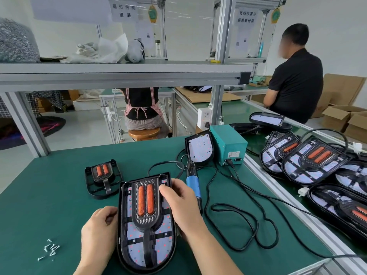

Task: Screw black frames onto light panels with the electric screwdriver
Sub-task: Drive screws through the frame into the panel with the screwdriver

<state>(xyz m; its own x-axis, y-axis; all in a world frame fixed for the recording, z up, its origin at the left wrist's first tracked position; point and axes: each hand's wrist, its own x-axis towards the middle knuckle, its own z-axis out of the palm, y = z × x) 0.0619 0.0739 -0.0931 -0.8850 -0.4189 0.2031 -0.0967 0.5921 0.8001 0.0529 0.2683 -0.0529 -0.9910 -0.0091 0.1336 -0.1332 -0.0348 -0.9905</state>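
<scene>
A light panel (137, 249) lies on the green table in front of me, with a black frame (145, 197) carrying two orange reflectors set on top of it. My left hand (99, 233) touches the panel's left edge with curled fingers. My right hand (178, 201) grips the right edge, thumb on the frame. The blue electric screwdriver (193, 182) lies on the table just right of my right hand, not held. A second black frame (102, 178) sits to the upper left. Loose screws (48, 251) lie at the lower left.
A teal power box (228, 145) stands behind, with black cables (238, 213) looping across the table. Another panel (199, 148) leans against it. Several assembled panels (309, 163) are stacked on the conveyor at right. Two people sit beyond the bench.
</scene>
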